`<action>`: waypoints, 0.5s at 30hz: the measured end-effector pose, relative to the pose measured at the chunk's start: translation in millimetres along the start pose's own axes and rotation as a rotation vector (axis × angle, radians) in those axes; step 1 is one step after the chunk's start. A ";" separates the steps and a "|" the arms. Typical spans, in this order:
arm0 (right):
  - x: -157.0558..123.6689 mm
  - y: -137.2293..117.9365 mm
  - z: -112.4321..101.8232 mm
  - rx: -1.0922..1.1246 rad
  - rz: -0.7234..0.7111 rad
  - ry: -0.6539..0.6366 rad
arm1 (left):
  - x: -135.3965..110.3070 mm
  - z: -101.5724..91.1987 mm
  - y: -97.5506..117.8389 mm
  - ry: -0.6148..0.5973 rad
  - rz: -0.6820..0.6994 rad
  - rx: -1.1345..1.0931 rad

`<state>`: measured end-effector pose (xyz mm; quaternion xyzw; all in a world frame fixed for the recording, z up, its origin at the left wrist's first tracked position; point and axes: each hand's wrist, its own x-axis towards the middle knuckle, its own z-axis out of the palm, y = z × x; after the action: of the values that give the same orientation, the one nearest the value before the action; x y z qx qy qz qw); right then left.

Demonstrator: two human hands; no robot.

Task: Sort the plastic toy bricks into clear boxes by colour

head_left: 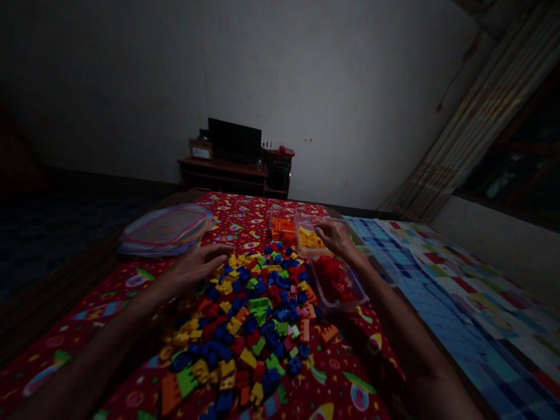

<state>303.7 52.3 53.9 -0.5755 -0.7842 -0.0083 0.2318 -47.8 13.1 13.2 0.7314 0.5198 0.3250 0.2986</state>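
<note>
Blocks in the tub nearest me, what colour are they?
The blocks in that tub are red, seen best in the head view.

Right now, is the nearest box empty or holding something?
Holding something: a heap of red pieces shows inside the clear box.

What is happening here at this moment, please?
A person has both bare hands among toy bricks, most of them in a mixed pile on a red patterned cloth. The left hand is open at the pile's far left edge. The right hand is over the right side of a clear box with yellow bricks; I cannot tell if it holds one. Orange bricks and red bricks are in boxes nearby.
</note>
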 end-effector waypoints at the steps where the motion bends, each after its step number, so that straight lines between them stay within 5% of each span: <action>1: -7.0 -12.7 5.9 0.050 -0.066 -0.029 | -0.4 0.7 0.2 0.001 0.008 0.022; 5: -33.9 -56.3 25.7 0.091 -0.237 -0.143 | -4.0 14.4 3.4 -0.044 0.109 0.138; 10: -49.2 -81.2 39.6 -0.046 -0.292 -0.407 | -10.8 49.6 -4.0 -0.204 0.427 0.274; 15: -48.6 -85.9 47.5 -0.046 -0.258 -0.394 | -10.4 66.4 -20.3 -0.162 0.466 0.323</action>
<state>220.2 -7.0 15.1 -0.4660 -0.8810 0.0568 0.0579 -9.7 2.4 -44.8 0.8927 0.3574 0.2383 0.1362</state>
